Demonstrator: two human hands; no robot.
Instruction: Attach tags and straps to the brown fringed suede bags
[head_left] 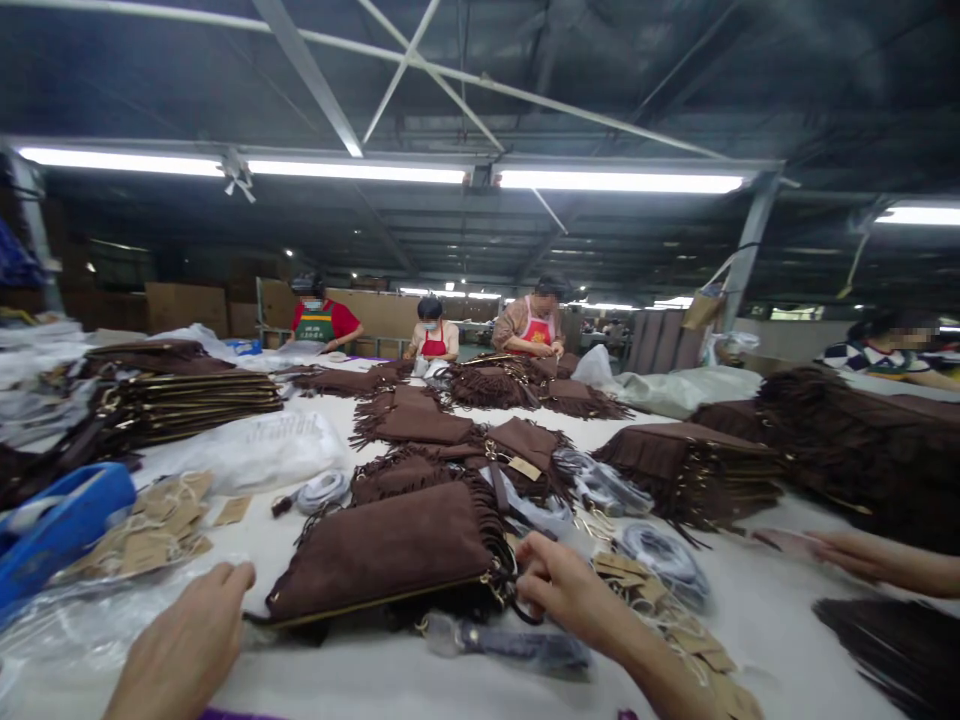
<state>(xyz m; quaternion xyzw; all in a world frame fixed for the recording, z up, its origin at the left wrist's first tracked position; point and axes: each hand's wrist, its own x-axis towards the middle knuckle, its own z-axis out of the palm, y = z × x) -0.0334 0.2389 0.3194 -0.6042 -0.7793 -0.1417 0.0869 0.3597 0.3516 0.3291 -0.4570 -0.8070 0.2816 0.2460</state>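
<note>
In front of me a brown suede fringed bag (pixel 390 550) lies on the table, its gold zipper edge facing me. My left hand (pixel 187 630) is closed at the bag's left corner, fingertips on the dark end of the zipper. At the other end, my right hand (pixel 559 585) has its fingers curled round a dark strap beside the gold hardware. A strap in clear plastic (pixel 510 640) rests just below the bag. Behind it lie more fringed bags (pixel 427 425), one carrying a cardboard tag (pixel 523 467).
Tags with strings (pixel 154 530) and a blue tape dispenser (pixel 64 530) are at left. Coiled straps in plastic (pixel 664 560) and more tags (pixel 690 635) lie at right. Bags are stacked on both sides. A co-worker's hand (pixel 862 555) reaches in from the right; others work across the table.
</note>
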